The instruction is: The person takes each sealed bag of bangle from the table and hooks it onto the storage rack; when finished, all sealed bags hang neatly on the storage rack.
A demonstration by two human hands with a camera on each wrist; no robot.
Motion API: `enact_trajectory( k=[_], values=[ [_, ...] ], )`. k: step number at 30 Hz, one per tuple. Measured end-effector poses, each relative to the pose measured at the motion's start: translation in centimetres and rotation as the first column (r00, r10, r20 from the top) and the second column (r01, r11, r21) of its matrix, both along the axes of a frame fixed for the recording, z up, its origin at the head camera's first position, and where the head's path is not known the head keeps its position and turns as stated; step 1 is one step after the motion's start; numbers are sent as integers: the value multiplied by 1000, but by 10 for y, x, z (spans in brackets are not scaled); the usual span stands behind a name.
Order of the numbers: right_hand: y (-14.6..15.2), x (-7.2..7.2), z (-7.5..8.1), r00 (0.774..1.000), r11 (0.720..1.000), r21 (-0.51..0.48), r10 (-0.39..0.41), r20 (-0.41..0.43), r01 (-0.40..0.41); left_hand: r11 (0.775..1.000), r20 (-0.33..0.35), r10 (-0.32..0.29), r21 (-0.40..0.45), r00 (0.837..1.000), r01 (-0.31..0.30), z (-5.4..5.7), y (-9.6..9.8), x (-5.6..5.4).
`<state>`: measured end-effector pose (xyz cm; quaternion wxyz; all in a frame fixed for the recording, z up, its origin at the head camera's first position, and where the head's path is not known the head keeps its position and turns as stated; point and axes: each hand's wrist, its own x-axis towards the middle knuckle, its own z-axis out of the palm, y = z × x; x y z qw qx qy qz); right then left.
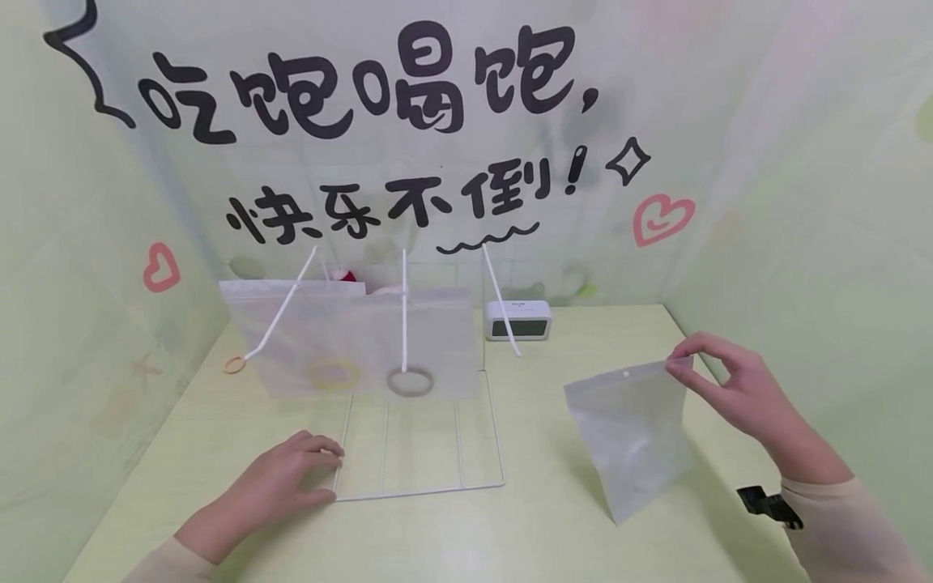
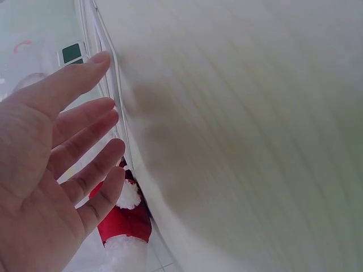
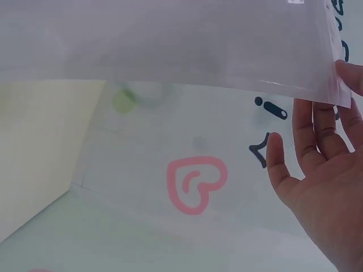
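Observation:
My right hand (image 1: pixel 736 389) pinches a top corner of a translucent plastic bag (image 1: pixel 634 437) between thumb and fingers. The bag hangs tilted over the right of the table, with a small hole in its top strip. In the right wrist view the bag (image 3: pixel 187 45) stretches across the top. My left hand (image 1: pixel 277 478) is beside a white wire rack (image 1: pixel 419 491), its relaxed fingertips right at the left edge of the base. Similar bags (image 1: pixel 291 340) hang at the rack's left and middle prongs; the right prong (image 1: pixel 503 304) is bare.
A white digital clock (image 1: pixel 519 321) stands behind the right prong. An orange ring (image 1: pixel 235 365) is at the left prong's tip and a grey ring (image 1: pixel 410 381) at the middle one's. A red and white plush item (image 2: pixel 127 218) sits behind the rack. Printed curtains surround the table (image 1: pixel 539 534).

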<state>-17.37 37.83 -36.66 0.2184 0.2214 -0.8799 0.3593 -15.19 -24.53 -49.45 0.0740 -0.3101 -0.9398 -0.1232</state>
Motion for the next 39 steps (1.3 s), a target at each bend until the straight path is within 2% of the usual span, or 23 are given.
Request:
enact_trajectory(
  k=[8, 11, 14, 17, 21, 25, 30, 35, 39],
  values=[
    [-16, 6, 17, 996, 995, -47, 90, -29, -91, 1000, 3, -5, -10, 1000, 5, 0, 2, -1],
    [-25, 7, 21, 987, 985, -84, 146, -62, -151, 1000, 7, -2, -15, 1000, 2, 0, 2, -2],
    [-36, 6, 23, 969, 964, -121, 223, -108, -236, 1000, 16, 3, -23, 1000, -3, 1, 2, -2],
    [-52, 7, 30, 938, 934, -140, 305, -167, -329, 1000, 14, 5, -26, 1000, -5, 2, 2, 0],
    [-69, 5, 35, 909, 906, -153, 359, -213, -394, 1000, 7, 12, -24, 1000, -12, 4, 2, 1],
    [-77, -1, 35, 906, 906, -153, 355, -231, -394, 1000, 0, 11, -18, 1000, -11, 2, 2, 0],
    [-93, -2, 42, 899, 900, -159, 361, -249, -405, 1000, 0, 2, -12, 1000, -2, 2, 2, -1],
    [-106, -1, 50, 885, 886, -164, 386, -260, -435, 1000, 8, 1, -20, 1000, -1, 4, 3, -1],
    [-116, -1, 56, 865, 863, -173, 419, -276, -474, 999, 28, 13, -31, 1000, -13, 4, 3, -2]
  ],
)
